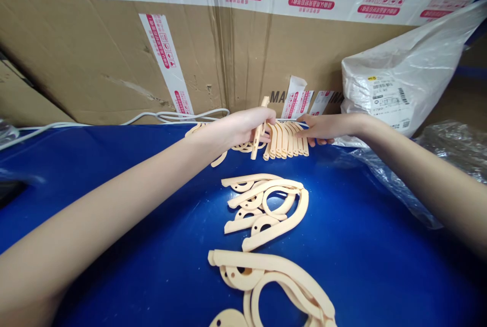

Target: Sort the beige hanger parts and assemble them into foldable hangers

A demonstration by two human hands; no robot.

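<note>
My left hand [253, 123] is closed around a beige plastic folding hanger [257, 139], folded into a narrow bar and held on edge, tilted slightly to the right. Just right of it, a row of similar folded hangers [286, 139] stands packed side by side on the blue surface. At that row's right end is my right hand [317, 126], its fingers spread and touching the end pieces; some fingertips are hidden. More hangers [249, 147] lie behind and below my left hand, partly covered by it.
Nearer to me, folded hangers [274, 205] overlap in a pile, with another group [281, 266] below. Large cardboard boxes [247, 58] wall off the back. A white cable [182, 115] runs along their base. A white plastic bag [395, 73] and clear wrap [452, 149] lie right.
</note>
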